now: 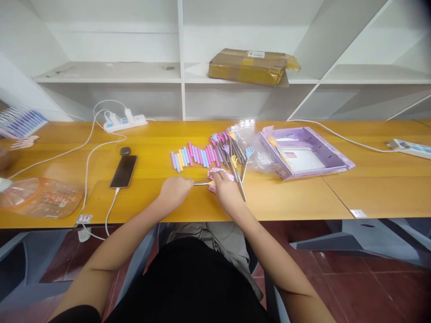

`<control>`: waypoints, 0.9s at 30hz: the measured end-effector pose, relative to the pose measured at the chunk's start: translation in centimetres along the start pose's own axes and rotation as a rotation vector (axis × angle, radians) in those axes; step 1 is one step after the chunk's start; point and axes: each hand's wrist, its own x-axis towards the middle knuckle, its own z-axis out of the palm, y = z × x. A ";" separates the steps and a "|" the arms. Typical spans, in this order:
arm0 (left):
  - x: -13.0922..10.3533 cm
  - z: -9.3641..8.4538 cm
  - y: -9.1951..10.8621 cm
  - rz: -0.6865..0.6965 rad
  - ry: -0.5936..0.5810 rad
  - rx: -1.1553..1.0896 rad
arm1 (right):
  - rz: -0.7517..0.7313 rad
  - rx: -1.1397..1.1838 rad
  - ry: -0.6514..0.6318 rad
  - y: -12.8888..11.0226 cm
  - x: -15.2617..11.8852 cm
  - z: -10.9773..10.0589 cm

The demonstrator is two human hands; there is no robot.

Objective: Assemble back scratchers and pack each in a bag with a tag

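I've got both hands low on the counter (286, 197), close together, forearms angled in from the near edge. My left hand (175, 190) is closed around one end of a thin metal rod (201, 183); my right hand (227, 190) pinches the other end against a pink wrapper (218, 173). I'd judge it best to keep the rod level and grip lightly, clear of the pastel handles (191, 157) just beyond.

Bare table (286, 197) lies right of the hands; pastel sticks (193, 157) and phone (124, 171) crowd elsewhere.
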 end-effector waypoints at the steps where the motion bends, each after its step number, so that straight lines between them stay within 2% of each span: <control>1: -0.1 0.2 -0.3 -0.003 0.005 0.005 | -0.010 -0.015 -0.014 0.1 0.0 0.0; 3: -0.2 0.4 -0.7 -0.004 0.009 0.015 | -0.009 -0.053 -0.030 0.4 -0.1 -0.2; 6: -0.3 0.6 -0.9 -0.004 0.012 0.026 | -0.005 -0.094 0.046 0.7 -0.1 -0.7; 8: -0.3 0.6 -0.8 -0.006 0.020 0.030 | -0.042 -0.116 0.102 0.7 0.0 -1.1; 11: -0.5 0.6 -0.5 0.001 0.041 0.025 | -0.114 -0.149 0.118 0.7 0.1 -1.6; 17: -1.1 0.2 0.4 0.056 0.064 0.040 | -0.242 -0.188 0.069 0.1 0.0 -2.4; 23: -1.0 0.7 1.5 0.125 0.072 0.043 | -0.119 -0.260 -0.061 -0.9 -0.2 -2.1; 25: -0.9 0.8 0.8 0.133 0.086 0.035 | -0.107 -0.269 -0.093 0.1 -0.3 -2.2; 27: -1.3 0.6 -1.6 0.100 0.106 0.042 | -0.094 -0.281 -0.124 2.9 -0.8 -2.8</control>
